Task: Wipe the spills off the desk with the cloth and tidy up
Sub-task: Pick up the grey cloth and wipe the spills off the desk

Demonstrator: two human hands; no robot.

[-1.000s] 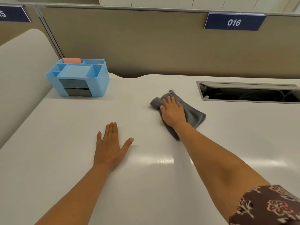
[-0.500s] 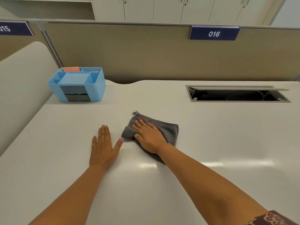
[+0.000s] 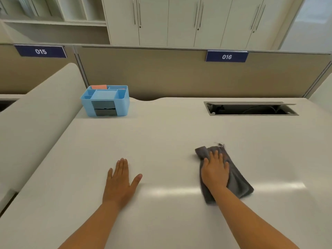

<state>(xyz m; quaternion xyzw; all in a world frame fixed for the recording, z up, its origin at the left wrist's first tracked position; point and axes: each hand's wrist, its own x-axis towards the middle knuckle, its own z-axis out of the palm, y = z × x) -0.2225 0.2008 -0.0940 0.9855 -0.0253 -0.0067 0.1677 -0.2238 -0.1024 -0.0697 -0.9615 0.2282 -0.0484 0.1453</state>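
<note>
A grey cloth (image 3: 239,182) lies crumpled on the white desk (image 3: 170,133), right of centre. My right hand (image 3: 214,172) presses flat on top of the cloth, fingers pointing away from me. My left hand (image 3: 119,182) rests palm down on the bare desk to the left, fingers spread and holding nothing. I see no spill on the desk surface.
A light blue desk organiser (image 3: 106,100) with small drawers stands at the back left. An open cable hatch (image 3: 250,108) is cut into the desk at the back right. A tan partition (image 3: 161,76) runs behind, a curved divider (image 3: 36,112) on the left.
My right hand has slid the cloth to the right, away from my left hand. The view has tilted up, showing cabinets behind the partition. My left hand stays in place.
</note>
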